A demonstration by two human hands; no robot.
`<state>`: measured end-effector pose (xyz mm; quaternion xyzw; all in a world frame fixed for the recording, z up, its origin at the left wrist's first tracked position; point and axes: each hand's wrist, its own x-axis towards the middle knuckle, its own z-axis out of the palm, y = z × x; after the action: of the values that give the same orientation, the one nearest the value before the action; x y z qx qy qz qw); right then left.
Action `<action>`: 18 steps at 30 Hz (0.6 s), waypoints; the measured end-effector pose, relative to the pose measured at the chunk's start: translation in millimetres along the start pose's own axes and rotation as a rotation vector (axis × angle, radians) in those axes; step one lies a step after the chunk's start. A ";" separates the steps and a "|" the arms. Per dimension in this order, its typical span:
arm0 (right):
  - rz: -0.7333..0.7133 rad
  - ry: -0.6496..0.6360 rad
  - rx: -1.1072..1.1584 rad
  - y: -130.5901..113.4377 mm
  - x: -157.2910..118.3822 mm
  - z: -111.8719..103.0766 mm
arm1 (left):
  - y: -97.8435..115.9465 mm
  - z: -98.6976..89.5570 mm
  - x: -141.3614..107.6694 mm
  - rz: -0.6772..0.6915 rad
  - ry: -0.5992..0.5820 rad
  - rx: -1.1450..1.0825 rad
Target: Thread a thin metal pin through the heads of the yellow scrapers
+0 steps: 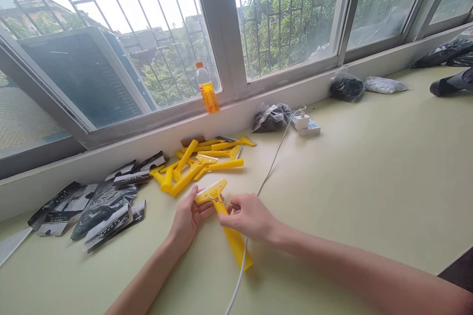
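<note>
My left hand grips the head of a yellow scraper, thumb on one end of the head and fingers underneath. The scraper's handle slants down to the right, over the table. In a pinch, my right hand holds a thin metal rod that looks like a hex key. Its tip meets the scraper head near the small screw holes; whether it sits in one, I cannot tell. A white cable passes by the handle's lower end. Just beyond my hands lies a pile of similar yellow scrapers.
Black-and-white cardboard packaging and a black plastic bag lie at the left. An orange-capped bottle stands on the window ledge. Farther back are bagged dark items, a white charger plug and a white packet.
</note>
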<state>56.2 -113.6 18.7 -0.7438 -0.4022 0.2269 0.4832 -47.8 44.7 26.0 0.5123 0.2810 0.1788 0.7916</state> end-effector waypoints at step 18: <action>0.026 -0.009 0.056 2.9 0.0 -1.2 | -7.0 -22.5 12.9 0.314 0.350 -0.046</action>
<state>58.2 -114.9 16.6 -0.7341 -0.3880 0.2479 0.4991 -51.9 65.2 9.2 0.4928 0.3267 0.3922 0.7047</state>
